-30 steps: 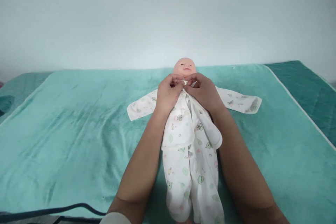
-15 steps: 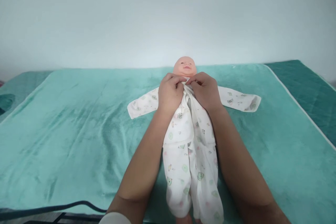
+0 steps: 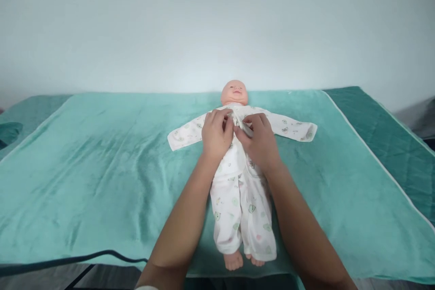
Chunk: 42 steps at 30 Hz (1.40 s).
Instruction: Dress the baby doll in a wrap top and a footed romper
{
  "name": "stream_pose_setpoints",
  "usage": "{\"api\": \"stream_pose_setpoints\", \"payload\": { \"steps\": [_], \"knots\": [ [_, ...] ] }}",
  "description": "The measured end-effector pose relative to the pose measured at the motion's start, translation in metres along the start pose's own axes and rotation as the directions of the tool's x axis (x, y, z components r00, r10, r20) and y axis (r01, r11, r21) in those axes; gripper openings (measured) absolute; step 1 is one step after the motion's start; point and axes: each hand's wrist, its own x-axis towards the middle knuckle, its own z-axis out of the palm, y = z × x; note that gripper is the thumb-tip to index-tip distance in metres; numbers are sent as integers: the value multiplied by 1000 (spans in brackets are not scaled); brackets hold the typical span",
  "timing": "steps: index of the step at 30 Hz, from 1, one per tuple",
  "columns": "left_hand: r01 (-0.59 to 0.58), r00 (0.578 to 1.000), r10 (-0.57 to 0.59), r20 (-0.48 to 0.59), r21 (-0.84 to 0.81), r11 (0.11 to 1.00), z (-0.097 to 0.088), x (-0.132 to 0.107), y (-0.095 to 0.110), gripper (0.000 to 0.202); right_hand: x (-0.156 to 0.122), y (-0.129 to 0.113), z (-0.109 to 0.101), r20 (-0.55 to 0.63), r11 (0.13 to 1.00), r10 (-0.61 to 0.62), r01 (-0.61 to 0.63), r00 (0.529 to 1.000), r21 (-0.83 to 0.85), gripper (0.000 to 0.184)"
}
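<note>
A baby doll lies on its back, head toward the wall, dressed in a white printed romper with long sleeves spread to both sides. My left hand pinches one front edge of the romper at the chest. Opposite it, my right hand holds the other front edge between thumb and fingers, with a fold of cloth showing at the fingertips. The collar is drawn together above my hands. Any fastener between the fingers is too small to make out. Both bare feet stick out of the trouser legs.
A light green plush blanket lies under the doll, wrinkled on the left. Darker green quilted cloth shows at the right. A white wall rises behind. A black cable runs along the front left edge.
Both hands have moved down from the collar to the chest of the romper. The neck area is now uncovered. The view has shifted, so the doll's feet show.
</note>
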Motion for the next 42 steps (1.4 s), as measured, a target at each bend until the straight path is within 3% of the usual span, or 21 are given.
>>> {"api": "stream_pose_setpoints", "payload": {
  "steps": [7,11,18,24,29,42],
  "knots": [
    [158,981,-114,159,-301,941,-4,6,-8,9,18,-3,-7,148,991,135,-137,980,2,16],
    [206,965,-131,227,-349,914,-8,8,-10,1,29,-6,-17,241,965,211,-241,947,102,20],
    [182,959,-78,273,-377,908,-11,7,-13,7,32,-19,-22,249,870,365,-424,897,251,22],
    [245,952,-145,271,-383,891,-9,7,-4,8,29,-7,-13,257,825,377,-449,890,344,24],
    [220,954,-128,271,-345,912,-6,5,-2,8,23,1,-12,260,759,405,-481,876,438,26],
    [343,916,-203,345,-413,844,-8,6,-1,12,17,1,-13,303,852,280,-381,911,358,22]
  ]
}}
